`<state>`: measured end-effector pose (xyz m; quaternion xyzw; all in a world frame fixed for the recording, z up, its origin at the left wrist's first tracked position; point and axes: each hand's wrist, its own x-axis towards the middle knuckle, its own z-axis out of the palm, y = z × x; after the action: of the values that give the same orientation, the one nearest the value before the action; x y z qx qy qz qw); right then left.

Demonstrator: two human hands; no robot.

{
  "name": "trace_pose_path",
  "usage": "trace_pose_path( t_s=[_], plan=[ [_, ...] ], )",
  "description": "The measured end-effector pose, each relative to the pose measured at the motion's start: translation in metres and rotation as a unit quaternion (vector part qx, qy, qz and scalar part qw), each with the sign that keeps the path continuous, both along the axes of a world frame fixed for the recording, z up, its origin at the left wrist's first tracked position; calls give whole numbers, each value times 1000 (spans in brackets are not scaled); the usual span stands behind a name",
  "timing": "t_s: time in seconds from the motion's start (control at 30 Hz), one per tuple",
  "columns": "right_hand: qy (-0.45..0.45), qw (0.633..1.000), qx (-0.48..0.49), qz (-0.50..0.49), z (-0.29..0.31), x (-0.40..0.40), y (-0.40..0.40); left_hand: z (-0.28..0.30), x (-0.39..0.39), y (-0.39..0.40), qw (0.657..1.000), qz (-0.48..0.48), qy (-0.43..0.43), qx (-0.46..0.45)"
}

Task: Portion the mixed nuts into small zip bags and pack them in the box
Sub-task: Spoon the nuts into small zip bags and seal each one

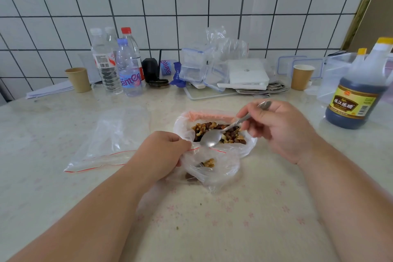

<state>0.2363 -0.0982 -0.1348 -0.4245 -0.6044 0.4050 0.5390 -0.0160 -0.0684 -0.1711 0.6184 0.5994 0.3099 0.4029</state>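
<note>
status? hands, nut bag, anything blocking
Left hand pinching small zip bag open. Right hand holds empty spoon over mixed nuts. Few nuts bagged. Nothing blocking.

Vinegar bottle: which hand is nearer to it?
Right. The right hand, holding the spoon, is just left of the vinegar bottle; the left hand is farther left, pinching the small zip bag.

Near tabletop [212, 229] open; empty zip bag [110, 140] lies left; vinegar bottle [359, 89] right; clutter blocks back wall.

Your big bag of mixed nuts [219, 132] sits open mid-table, rim rolled down. Just in front, the small zip bag [212, 166] is open with a few nuts inside. Another empty zip bag [110, 140] lies flat to the left.
</note>
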Motion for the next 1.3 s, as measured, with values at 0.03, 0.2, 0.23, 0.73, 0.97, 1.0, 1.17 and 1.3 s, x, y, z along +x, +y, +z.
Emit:
trace_pose_path(
  t_s=[0.03, 0.2, 0.23, 0.73, 0.97, 1.0, 1.17, 1.3],
  plan=[
    [37, 999, -1, -27, 1, 2, 2, 0, 0, 0, 1000, -2, 1, 1],
    [21, 981, -10, -191, -2, 6, 8, 0, 0, 0, 1000, -3, -2, 1],
    [-19, 975, -6, -222, -4, 7, 9, 0, 0, 0, 1000, -2, -4, 2],
    [-331, 919, 49, -207, -21, -1, 13, -2, 0, 1, 1000, -3, 8, 10],
    [-113, 957, -37, -265, -22, 10, 22, -3, 0, 0, 1000, -8, 0, 10],
    [-96, 959, -48, -262, -23, 11, 23, -2, 0, 0, 1000, -10, 2, 10],
    [-29, 967, -105, -228, -28, 8, 27, -2, 1, 0, 1000, -21, 19, 12],
    [64, 957, -161, -231, -25, 6, 29, -1, 2, -1, 999, -23, 25, 16]
  ],
)
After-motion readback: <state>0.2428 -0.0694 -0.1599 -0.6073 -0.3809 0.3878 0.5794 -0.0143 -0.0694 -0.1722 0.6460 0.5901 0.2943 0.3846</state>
